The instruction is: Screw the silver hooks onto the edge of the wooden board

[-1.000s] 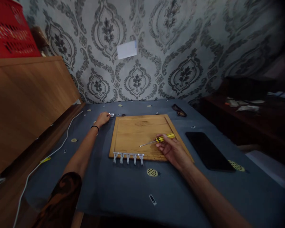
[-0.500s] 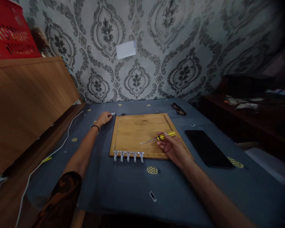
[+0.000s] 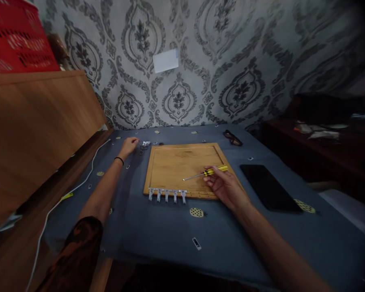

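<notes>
A wooden panel [image 3: 182,162] with a raised border lies flat on the cloth-covered table. Along its near edge sits a row of several silver metal hinges [image 3: 166,194], with small dark holes in the wood to their right. My right hand [image 3: 225,184] grips a screwdriver [image 3: 211,172] by its yellow and black handle, its shaft pointing left over the panel. Beyond the panel's far left corner, my left hand [image 3: 129,146] has its fingers pinched together; whatever is between them is too small to make out. Loose silver metal pieces [image 3: 145,144] lie just right of it.
A black tablet-like slab [image 3: 269,187] lies right of the panel, with dark glasses [image 3: 232,138] farther back. A white cable [image 3: 79,184] runs along the left, beside a wooden cabinet [image 3: 45,117] bearing a red basket [image 3: 21,38]. The patterned wall rises behind the table.
My left hand has drawn back leftward from the loose metal pieces, which now show more fully. My right hand still holds the screwdriver over the panel. The view has shifted slightly.
</notes>
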{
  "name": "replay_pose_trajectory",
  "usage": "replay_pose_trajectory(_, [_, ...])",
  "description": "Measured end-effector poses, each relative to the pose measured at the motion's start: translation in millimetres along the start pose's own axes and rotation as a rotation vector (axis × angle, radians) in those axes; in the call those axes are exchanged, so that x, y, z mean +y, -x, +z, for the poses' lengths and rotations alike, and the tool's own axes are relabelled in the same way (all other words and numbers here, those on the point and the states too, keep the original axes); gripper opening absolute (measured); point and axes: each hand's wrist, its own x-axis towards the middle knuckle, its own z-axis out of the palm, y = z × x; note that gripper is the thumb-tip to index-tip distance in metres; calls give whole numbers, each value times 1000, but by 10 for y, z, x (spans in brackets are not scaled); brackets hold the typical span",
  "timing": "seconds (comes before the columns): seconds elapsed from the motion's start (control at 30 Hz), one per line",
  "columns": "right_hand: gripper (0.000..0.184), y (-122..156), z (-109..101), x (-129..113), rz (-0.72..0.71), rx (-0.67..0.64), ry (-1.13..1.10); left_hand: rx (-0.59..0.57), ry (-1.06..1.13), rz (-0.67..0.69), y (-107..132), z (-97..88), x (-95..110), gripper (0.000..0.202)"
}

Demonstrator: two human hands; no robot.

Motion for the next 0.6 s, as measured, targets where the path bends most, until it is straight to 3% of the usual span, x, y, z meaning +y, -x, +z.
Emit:
replay_pose_trajectory(0.1, [36,10,20,-18,13,-14,6,-10,19,-44,141,-52,-101,38])
replay_pose_trajectory(0.23, [37,18,31,-31,13,-22,22,-53,42,-69,391,23,-185,38])
replay_pose_trajectory(0.4, [35,19,29,-37,7,-23,47,-35,91,-86,544,154,-166,38])
replay_pose_trajectory(0.6, [30,18,32,-37,-8,-17,59,33,233,-134,628,145,-108,37])
